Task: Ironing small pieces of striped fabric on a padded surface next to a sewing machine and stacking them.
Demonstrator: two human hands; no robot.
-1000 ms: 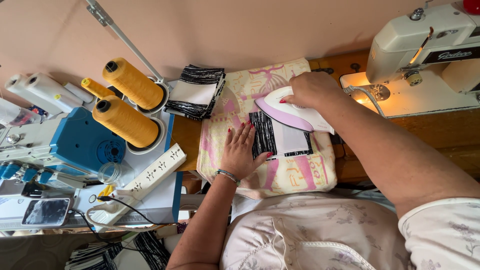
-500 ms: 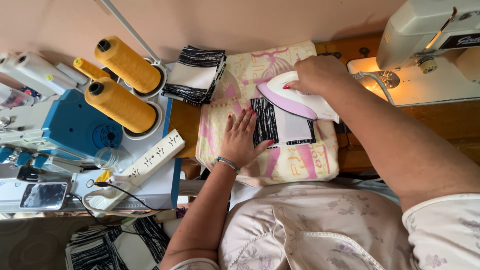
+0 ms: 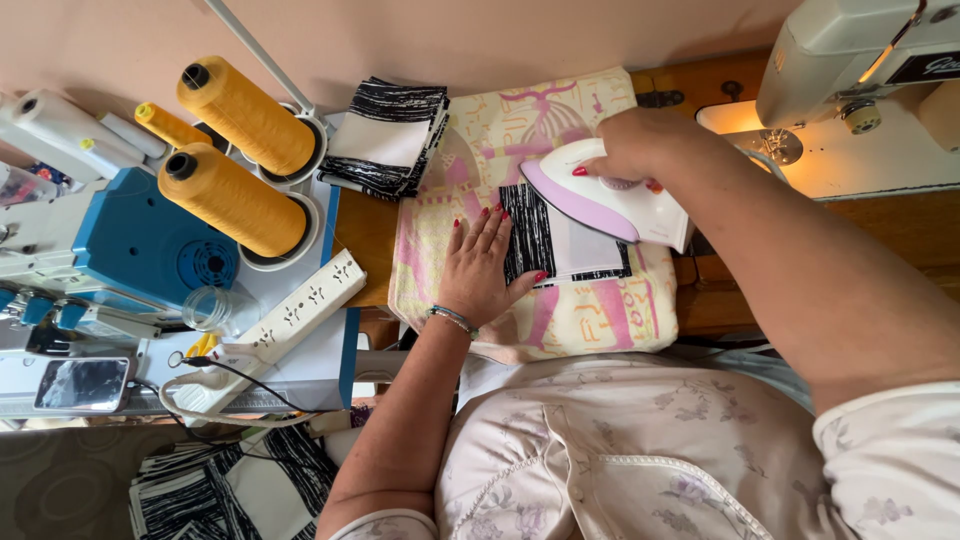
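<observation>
right hand (image 3: 640, 150) gripping iron (image 3: 610, 200), left hand (image 3: 480, 265) flat on fabric piece (image 3: 560, 245)

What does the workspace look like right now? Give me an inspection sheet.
Surface: wooden table under a pink-and-yellow pressing cloth.
Job's things: white-and-lilac iron on a black-striped fabric piece.
Clutter: stack of striped fabric pieces, yellow thread cones, phone.
Hands: left hand flat on the fabric piece; right hand grips the iron.
Cables: black lead by the power strip.
Surroundings: sewing machine, blue overlock machine.
</observation>
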